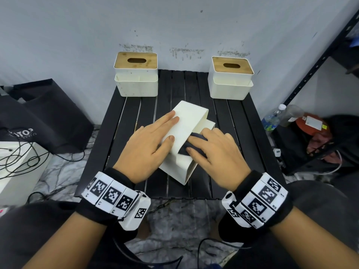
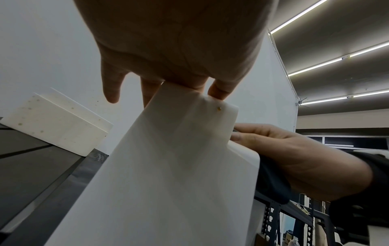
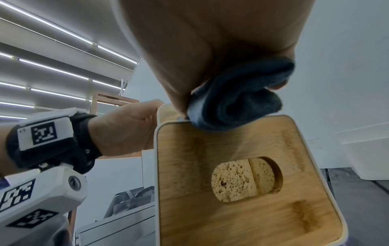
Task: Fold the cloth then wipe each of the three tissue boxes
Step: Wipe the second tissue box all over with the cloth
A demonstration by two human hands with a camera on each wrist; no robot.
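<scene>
A white tissue box (image 1: 186, 121) lies tipped on its side in the middle of the black slatted table (image 1: 229, 121). My left hand (image 1: 153, 138) rests flat on its upper face, fingers straight. My right hand (image 1: 213, 148) grips a bunched dark grey cloth (image 1: 191, 145) against the box's right end. In the right wrist view the cloth (image 3: 235, 99) sits at the top rim of the box's wooden lid (image 3: 210, 199), which has an oval slot. Two other white tissue boxes stand upright at the back left (image 1: 136, 82) and back right (image 1: 230, 84).
A grey wall runs right behind the back boxes. A black bag (image 1: 38, 117) and a white case with cables (image 1: 15, 162) sit to the left of the table. A dark metal shelf with bottles (image 1: 279, 117) stands on the right.
</scene>
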